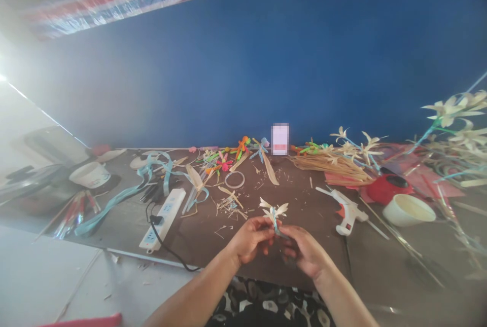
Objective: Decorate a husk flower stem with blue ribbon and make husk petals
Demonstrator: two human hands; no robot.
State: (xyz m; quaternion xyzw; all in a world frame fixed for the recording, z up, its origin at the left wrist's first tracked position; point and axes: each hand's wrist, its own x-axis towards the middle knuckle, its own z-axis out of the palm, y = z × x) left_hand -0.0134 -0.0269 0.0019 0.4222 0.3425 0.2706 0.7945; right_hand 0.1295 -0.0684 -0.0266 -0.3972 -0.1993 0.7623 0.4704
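Note:
Above the front of the brown table, my left hand [249, 240] is closed around the base of a small flower with pale, husk-like petals [281, 209]. Light-blue tape [274, 218] runs down the flower's stem. My right hand [306, 250] is closer to the body, its thumb and forefinger pinching the blue tape at the stem. The fingers hide the lower stem. Just beyond the hands lie thin straw scraps [232, 208]. To the right, a white glue gun [348, 213] rests on the table.
A white power strip [165, 220] with a black plug and cord lies left, near loose blue ribbon [110, 213]. Colourful pipe-cleaner figures [241, 148] and a tape ring [235, 180] are farther back. Right are a cream cup [409, 210], a red object [388, 188] and finished pale flowers [369, 144].

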